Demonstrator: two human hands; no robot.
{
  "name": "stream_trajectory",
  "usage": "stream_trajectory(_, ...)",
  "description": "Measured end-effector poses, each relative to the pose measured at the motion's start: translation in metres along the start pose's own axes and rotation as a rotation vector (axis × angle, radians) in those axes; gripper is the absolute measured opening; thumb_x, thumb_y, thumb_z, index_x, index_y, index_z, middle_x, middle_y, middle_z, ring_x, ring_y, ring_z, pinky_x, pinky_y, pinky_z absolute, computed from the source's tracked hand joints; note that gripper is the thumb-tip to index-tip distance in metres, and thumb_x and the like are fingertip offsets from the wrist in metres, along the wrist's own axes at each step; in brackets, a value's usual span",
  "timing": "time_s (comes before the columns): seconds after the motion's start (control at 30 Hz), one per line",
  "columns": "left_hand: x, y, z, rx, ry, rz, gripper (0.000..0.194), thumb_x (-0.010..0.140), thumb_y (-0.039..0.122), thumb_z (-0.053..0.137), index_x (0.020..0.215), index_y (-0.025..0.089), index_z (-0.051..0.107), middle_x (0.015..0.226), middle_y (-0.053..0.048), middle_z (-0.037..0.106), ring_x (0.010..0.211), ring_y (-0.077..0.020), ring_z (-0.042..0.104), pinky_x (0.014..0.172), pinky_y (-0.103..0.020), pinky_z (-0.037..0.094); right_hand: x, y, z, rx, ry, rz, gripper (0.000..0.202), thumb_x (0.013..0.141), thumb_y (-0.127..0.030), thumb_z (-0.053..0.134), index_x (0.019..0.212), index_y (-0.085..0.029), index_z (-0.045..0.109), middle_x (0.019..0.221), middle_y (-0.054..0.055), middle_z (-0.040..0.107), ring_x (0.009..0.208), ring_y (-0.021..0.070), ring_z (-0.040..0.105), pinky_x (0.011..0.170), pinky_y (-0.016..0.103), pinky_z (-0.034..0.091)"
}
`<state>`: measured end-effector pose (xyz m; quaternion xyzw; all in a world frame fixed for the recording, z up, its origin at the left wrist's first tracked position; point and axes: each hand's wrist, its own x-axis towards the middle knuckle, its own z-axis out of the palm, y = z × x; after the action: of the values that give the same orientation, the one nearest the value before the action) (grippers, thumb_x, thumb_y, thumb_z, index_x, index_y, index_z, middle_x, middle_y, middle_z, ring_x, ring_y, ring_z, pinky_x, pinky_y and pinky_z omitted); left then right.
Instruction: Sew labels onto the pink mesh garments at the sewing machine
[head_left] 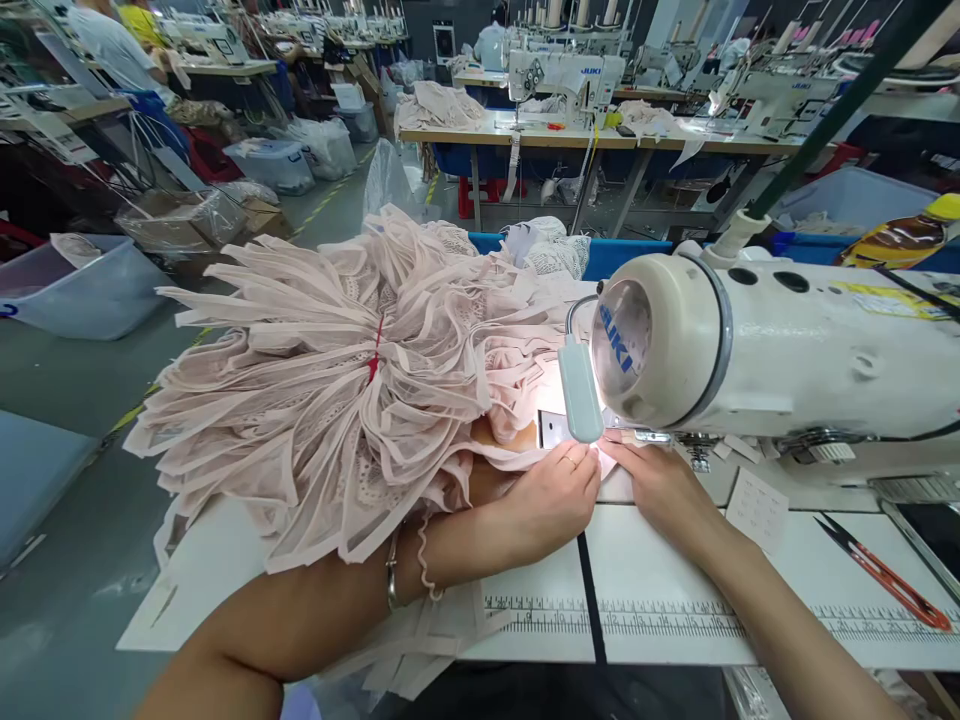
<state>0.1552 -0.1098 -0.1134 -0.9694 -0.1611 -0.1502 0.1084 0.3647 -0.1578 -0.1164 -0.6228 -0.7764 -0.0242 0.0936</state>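
My left hand (555, 495), with a ring on one finger, is closed on the edge of a pale pink fabric piece (517, 459) at the sewing machine (750, 340). My right hand (664, 490) is just to the right, its fingertips together at the same fabric beneath the machine head. The needle area is mostly hidden by a small grey-green lamp (580, 390) and my fingers. A large bundle of pale pink lace-trimmed pieces (322, 400), tied with a red string (376, 350), lies beyond my left forearm.
Orange-handled thread snips (885, 572) and a small white card (757, 508) lie at right. A printed ruler (675, 620) runs along the table's front. Loose pale strips (420, 650) hang at the front edge. A yellow-capped bottle (900, 235) stands behind the machine. People work at machines farther back.
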Motion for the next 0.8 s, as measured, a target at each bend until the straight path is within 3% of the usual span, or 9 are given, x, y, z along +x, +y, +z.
stream_trajectory(0.2, -0.003, -0.002, 0.008, -0.047, -0.022, -0.013, 0.028, 0.096, 0.002, 0.04, 0.119, 0.01, 0.054, 0.127, -0.017, 0.061, 0.117, -0.0244, 0.059, 0.102, -0.041, 0.045, 0.001, 0.0, 0.002, 0.059, 0.023, 0.011, 0.062, 0.083, 0.0, 0.03, 0.131, -0.023, 0.064, 0.123, 0.007, 0.07, 0.112, 0.0236, 0.065, 0.098, 0.042, 0.053)
stream_trajectory(0.4, -0.003, -0.005, 0.002, -0.002, 0.024, -0.003, 0.03, 0.094, 0.001, 0.037, 0.117, 0.007, 0.056, 0.129, -0.018, 0.061, 0.118, -0.0259, 0.059, 0.1, -0.04, 0.046, 0.004, -0.006, 0.003, 0.018, 0.046, 0.022, 0.06, 0.084, 0.001, 0.032, 0.129, -0.024, 0.064, 0.123, 0.007, 0.071, 0.113, 0.0244, 0.064, 0.098, 0.043, 0.051)
stream_trajectory(0.57, -0.001, -0.006, -0.003, 0.053, 0.037, 0.008, 0.035, 0.094, -0.001, 0.034, 0.121, 0.005, 0.056, 0.127, -0.017, 0.063, 0.114, -0.0268, 0.061, 0.099, -0.04, 0.046, 0.007, -0.008, 0.0, -0.024, 0.016, 0.032, 0.057, 0.087, -0.002, 0.032, 0.126, -0.025, 0.065, 0.12, 0.008, 0.072, 0.107, 0.0249, 0.066, 0.093, 0.042, 0.051)
stream_trajectory(0.8, -0.001, -0.008, -0.006, 0.03, 0.001, -0.021, 0.038, 0.097, 0.001, 0.032, 0.128, 0.003, 0.052, 0.13, -0.019, 0.061, 0.117, -0.0261, 0.06, 0.093, -0.037, 0.047, 0.008, -0.011, -0.002, -0.048, -0.065, 0.071, 0.057, 0.086, -0.003, 0.033, 0.13, -0.025, 0.063, 0.13, 0.01, 0.066, 0.118, 0.028, 0.058, 0.096, 0.044, 0.047)
